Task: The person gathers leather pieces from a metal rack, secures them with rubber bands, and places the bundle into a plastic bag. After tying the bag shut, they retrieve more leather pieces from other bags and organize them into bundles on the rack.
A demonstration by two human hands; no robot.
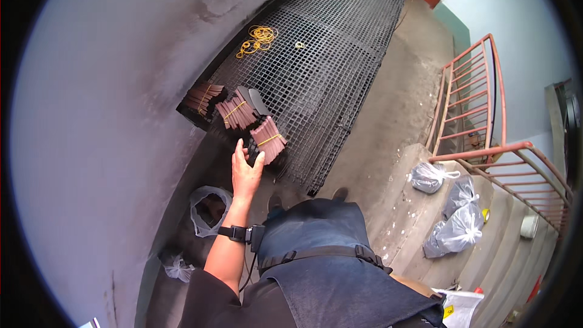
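The left hand (246, 173) is open, fingers and thumb spread, at the near end of the grid-topped desk (328, 91); whether it touches the closest bundle (268, 136) I cannot tell. The right hand is out of view, so its state cannot be told. Three banded bundles sit at the desk's near-left corner, the outermost right by its edge, with a grey piece (259, 102) among them. Yellow bands (261, 37) lie farther up the desk, toward its left edge, which runs along the wall (103, 85). Bare grid reaches the desk's right edge; beyond that, open floor (388, 85) separates it from the railing (467, 97).
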